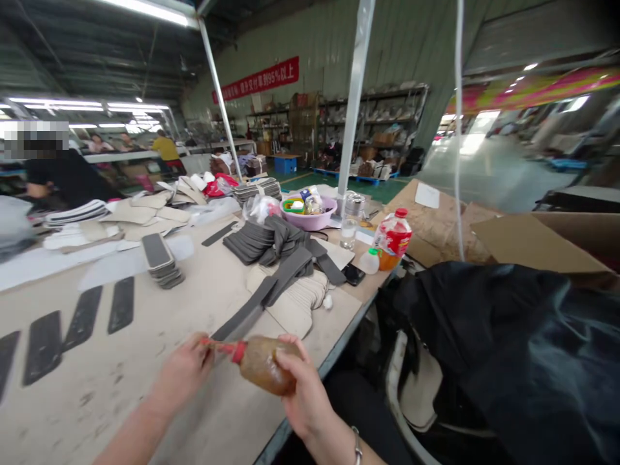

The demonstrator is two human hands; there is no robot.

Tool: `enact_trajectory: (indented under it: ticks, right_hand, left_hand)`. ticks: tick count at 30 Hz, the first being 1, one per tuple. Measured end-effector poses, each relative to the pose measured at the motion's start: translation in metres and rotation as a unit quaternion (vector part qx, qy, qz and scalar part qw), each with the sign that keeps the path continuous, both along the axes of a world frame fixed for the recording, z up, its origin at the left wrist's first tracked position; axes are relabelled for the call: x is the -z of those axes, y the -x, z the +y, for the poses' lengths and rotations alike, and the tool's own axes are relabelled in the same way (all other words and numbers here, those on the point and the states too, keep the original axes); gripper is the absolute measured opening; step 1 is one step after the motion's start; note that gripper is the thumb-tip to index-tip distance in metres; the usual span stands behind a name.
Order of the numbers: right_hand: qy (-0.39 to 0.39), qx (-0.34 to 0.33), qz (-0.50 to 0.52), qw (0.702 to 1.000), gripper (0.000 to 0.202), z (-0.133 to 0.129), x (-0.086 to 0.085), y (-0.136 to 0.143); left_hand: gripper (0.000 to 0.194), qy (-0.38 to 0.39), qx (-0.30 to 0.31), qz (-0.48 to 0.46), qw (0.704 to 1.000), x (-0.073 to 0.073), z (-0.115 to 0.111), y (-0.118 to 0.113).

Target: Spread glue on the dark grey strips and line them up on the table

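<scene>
My right hand (303, 381) is wrapped round a brown squeeze bottle (264, 365) with a red cap, tilted sideways over the table's near edge. The bottle's red nozzle points left and reaches my left hand (186, 368), whose fingers are pinched together at its tip. Whether those fingers hold the nozzle or something small is hidden. Just beyond them, a long dark grey strip (247, 310) runs back to a heap of grey strips (252, 240). Beside it lies a fanned stack of cream pieces (298, 300). Several dark flat pieces (43, 345) lie spaced out at the left.
A stack of grey pads (162, 261) stands on the table (130, 394). Farther back are a purple basin (310, 221), a glass (347, 234), a red-labelled bottle (393, 239) and a phone (353, 274). Black cloth (504, 349) and cardboard boxes (547, 239) are at the right.
</scene>
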State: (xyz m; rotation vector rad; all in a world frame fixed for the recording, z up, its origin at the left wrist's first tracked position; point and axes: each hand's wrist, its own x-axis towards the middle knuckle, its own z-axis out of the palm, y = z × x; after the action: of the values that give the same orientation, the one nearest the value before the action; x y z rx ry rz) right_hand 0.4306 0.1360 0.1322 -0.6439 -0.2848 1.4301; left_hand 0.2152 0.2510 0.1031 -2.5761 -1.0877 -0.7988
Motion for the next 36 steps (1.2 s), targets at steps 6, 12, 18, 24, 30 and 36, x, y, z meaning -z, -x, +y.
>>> enact_trajectory:
  ticks: [6, 12, 18, 24, 30, 36]
  right_hand:
    - [-0.007, -0.043, -0.103, 0.994, 0.042, -0.01, 0.008, 0.009]
    - [-0.058, -0.087, -0.339, 0.935, 0.041, -0.024, 0.028, 0.038]
    - [-0.183, -0.064, -0.535, 0.822, 0.031, -0.033, 0.047, 0.058]
    - [-0.238, -0.057, -0.588, 0.771, 0.029, -0.036, 0.048, 0.073]
    - [-0.243, -0.055, -0.621, 0.743, 0.029, -0.035, 0.046, 0.076]
    - [-0.204, 0.009, -0.647, 0.734, 0.029, -0.025, 0.043, 0.052]
  left_hand:
    - [0.031, 0.002, -0.058, 0.05, 0.997, 0.012, -0.123, 0.079]
    - [0.03, 0.042, -0.159, 0.004, 0.986, 0.04, -0.181, 0.101]
    - [0.027, 0.065, -0.16, -0.037, 0.984, 0.047, -0.186, 0.094]
    - [0.027, 0.046, -0.147, -0.031, 0.988, 0.057, -0.184, 0.097]
    - [0.028, 0.043, -0.145, -0.037, 0.988, 0.053, -0.184, 0.095]
    - [0.027, 0.024, -0.136, -0.031, 0.99, 0.049, -0.182, 0.095]
